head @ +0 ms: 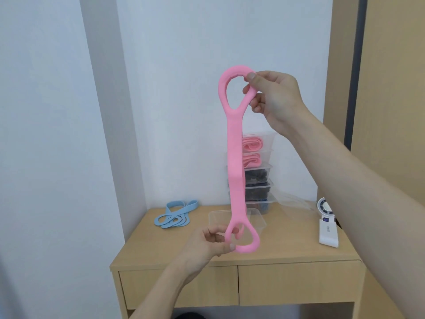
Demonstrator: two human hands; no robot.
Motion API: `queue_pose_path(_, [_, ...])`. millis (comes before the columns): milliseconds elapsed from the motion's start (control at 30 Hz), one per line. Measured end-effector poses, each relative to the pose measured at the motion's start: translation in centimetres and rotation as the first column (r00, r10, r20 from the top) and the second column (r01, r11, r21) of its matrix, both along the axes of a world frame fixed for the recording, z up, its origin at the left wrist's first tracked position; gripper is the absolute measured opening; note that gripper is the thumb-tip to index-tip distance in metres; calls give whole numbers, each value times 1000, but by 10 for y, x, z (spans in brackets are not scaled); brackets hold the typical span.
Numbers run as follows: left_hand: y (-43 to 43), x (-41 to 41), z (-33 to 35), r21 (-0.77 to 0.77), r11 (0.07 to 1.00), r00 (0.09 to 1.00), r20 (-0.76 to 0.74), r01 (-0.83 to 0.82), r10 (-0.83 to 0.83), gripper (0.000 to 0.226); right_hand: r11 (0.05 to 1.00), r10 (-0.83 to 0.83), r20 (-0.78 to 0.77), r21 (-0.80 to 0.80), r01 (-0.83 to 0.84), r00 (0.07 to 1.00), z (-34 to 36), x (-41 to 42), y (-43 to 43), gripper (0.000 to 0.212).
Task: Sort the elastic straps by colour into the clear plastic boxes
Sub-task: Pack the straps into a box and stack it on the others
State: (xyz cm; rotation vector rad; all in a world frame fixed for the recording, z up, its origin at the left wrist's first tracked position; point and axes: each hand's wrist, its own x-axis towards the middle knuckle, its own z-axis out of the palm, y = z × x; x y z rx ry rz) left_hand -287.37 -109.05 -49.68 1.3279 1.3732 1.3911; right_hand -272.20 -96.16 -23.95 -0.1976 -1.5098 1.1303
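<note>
Both arms are bare to the frame edge, the left forearm point(170, 286) at 7 o'clock leading to the left hand point(211, 242), the right forearm point(358, 180) at 4 o'clock to the right hand point(276, 97), thumbnails short.

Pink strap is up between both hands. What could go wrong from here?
1. The pink strap hangs between fingertip pinches, right hand on the top loop, left hand on the bottom; a slip could let it snap or drop.
2. The stack of boxes stands behind it; a swinging strap might knock the stack over.
</note>
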Motion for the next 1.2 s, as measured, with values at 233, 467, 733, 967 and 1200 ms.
queue_pose_path(233, [-3, 7, -7, -211, 954, 967, 95, -211, 235, 49, 1000, 19, 25, 12, -20, 1000, -5, -1, 0, 15])
queue_pose_path(467, [-9, 17, 4, -302, 940, 871, 491, 157, 12, 45, 998, 60, 26, -1, -60, 998, -11, -3, -5, 18])
queue_pose_path(733, [15, 21, 5, -302, 936, 749, 659, 183, 66, 58, 987, 155, 58, 43, -158, 986, -15, 6, -28, 17])
queue_pose_path(967, [35, 11, 45, -141, 990, 743, 659, -28, 115, 36, 968, 240, 70, 60, -245, 968, -29, 22, -49, 13])
queue_pose_path(1200, [26, -13, 104, 46, 997, 769, 639, -61, 18, 26, 973, 230, 94, -17, -229, 969, -61, 19, -45, 11])
